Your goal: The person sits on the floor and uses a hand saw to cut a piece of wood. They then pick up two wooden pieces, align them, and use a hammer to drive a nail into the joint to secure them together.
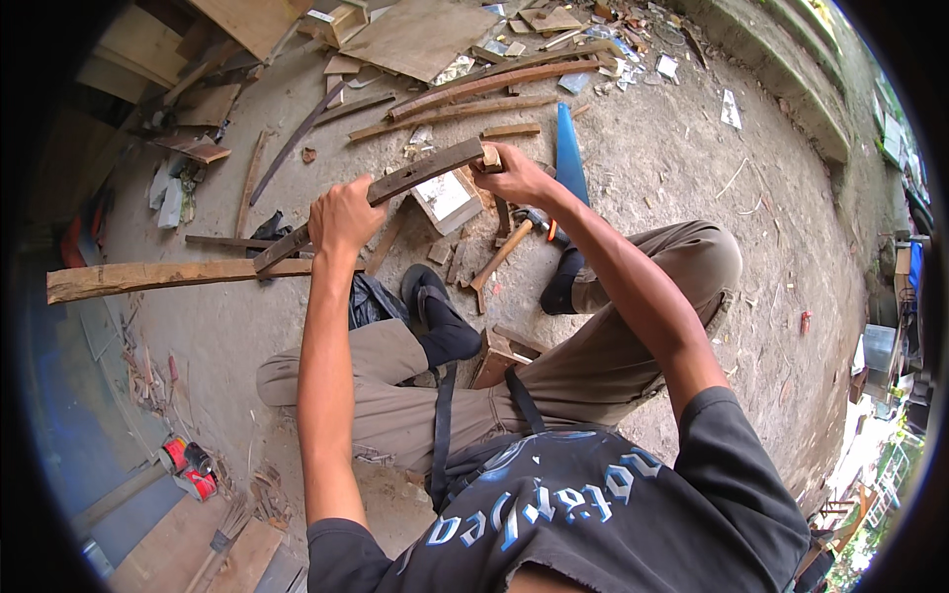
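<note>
I hold a dark, weathered wooden bar (427, 170) tilted in front of me, its right end higher in the picture than its left. My left hand (341, 217) is closed round its middle. At its right end, my right hand (514, 176) is wrapped round the wood, beside a pale cut face. A longer, lighter timber strip (158, 281) passes behind my left wrist; whether anything supports it cannot be told. Below the bar sits a wooden block with a white top (447, 201). A hammer (506, 252) with a wooden handle lies near my feet, beside a blue saw blade (569, 153).
Several timber strips (494, 91) and a plywood sheet (420, 38) lie on the dirty floor ahead. Scraps and litter surround them. Concrete steps (791, 84) rise at the far right. A red and black tool or reel (188, 468) lies at lower left. A small wooden piece (502, 356) is between my legs.
</note>
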`<state>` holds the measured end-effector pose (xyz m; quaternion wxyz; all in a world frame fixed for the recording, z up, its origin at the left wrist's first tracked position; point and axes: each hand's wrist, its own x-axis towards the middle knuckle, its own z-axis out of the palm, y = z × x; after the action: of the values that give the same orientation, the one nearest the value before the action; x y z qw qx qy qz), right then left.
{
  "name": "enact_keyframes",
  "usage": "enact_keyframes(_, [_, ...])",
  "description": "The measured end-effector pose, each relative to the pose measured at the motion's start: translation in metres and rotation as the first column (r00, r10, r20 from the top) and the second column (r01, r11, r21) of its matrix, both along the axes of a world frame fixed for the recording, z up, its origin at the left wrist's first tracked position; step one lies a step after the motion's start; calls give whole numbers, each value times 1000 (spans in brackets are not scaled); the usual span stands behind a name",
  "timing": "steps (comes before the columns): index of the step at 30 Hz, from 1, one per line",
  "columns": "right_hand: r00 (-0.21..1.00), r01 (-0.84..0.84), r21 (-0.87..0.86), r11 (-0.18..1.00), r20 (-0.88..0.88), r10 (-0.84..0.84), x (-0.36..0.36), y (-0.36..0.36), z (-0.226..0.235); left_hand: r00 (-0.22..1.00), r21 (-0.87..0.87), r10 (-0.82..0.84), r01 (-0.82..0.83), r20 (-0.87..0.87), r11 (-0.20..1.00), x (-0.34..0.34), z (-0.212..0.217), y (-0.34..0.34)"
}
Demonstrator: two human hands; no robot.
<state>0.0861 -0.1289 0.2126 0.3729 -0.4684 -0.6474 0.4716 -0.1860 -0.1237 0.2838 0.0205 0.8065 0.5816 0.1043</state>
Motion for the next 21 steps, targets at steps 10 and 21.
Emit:
enact_keyframes(10, [996, -31, -35, 999, 89, 34, -12, 6, -1, 1000, -71, 15, -16, -12, 997, 5, 4, -3])
enact_keyframes(21, [999, -32, -43, 999, 22, 33, -4, 4, -3, 1000, -67, 20, -21, -21, 998, 6, -4, 3])
